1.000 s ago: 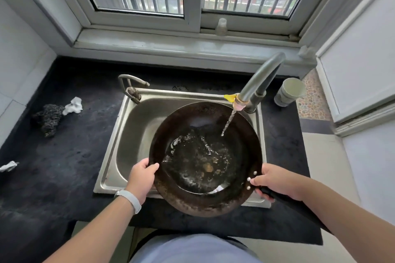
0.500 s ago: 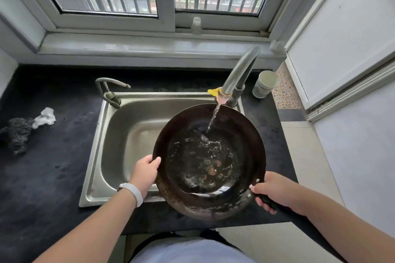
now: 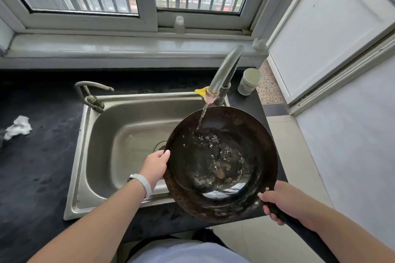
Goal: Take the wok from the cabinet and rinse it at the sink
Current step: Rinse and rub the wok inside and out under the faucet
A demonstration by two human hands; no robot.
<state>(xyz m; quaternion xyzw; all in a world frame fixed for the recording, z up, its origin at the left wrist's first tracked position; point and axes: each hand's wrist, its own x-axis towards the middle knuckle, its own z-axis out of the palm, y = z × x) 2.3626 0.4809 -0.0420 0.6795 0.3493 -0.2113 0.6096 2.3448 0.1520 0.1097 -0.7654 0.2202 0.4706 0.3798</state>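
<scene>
A dark, worn wok (image 3: 222, 162) hangs over the right part of the steel sink (image 3: 128, 134), with water pooled and bubbling in its bowl. My left hand (image 3: 156, 165) grips the wok's left rim. My right hand (image 3: 282, 203) is closed around its black handle at the lower right. A grey faucet (image 3: 226, 70) with a pink nozzle pours a thin stream of water into the far side of the wok.
A second small tap (image 3: 89, 94) stands at the sink's back left corner. A pale cup (image 3: 250, 81) sits on the black counter (image 3: 38, 156) right of the faucet. Crumpled white paper (image 3: 18, 127) lies at the far left. A window sill runs behind.
The wok has shifted right over the sink's edge, uncovering more of the basin and its drain. Both hands kept their hold, and water keeps running into it.
</scene>
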